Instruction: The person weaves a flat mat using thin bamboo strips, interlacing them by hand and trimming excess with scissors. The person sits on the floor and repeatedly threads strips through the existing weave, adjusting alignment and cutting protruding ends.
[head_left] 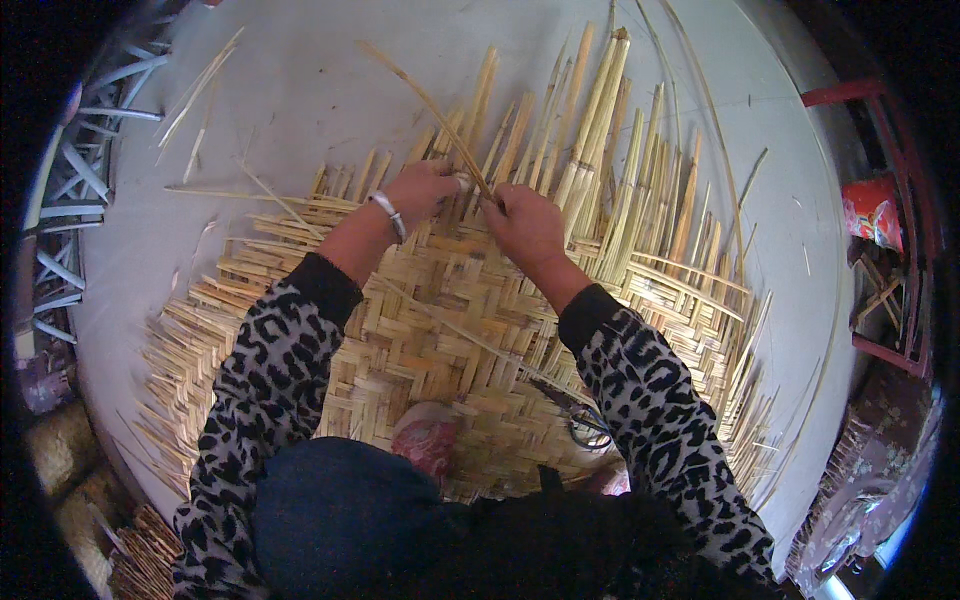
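A woven mat (430,310) of split reed strips lies on the floor beneath me, its loose strip ends fanning out beyond the weave. Over its far edge, my right hand (528,228) pinches the near end of a long, thin reed strip (415,88), which slants up to the far left. My left hand (418,192), with a silver bracelet at the wrist, is closed just left of that strip. A small pale bit shows at its fingertips, too unclear to name. Scissors (588,424) with dark handles rest on the mat near my right forearm.
Loose strips (205,85) lie on the grey floor at the far left. White metal bars (85,170) line the left side. A dark red frame (890,355) and a patterned cloth (865,480) are on the right. My pink shoe (425,440) stands on the mat.
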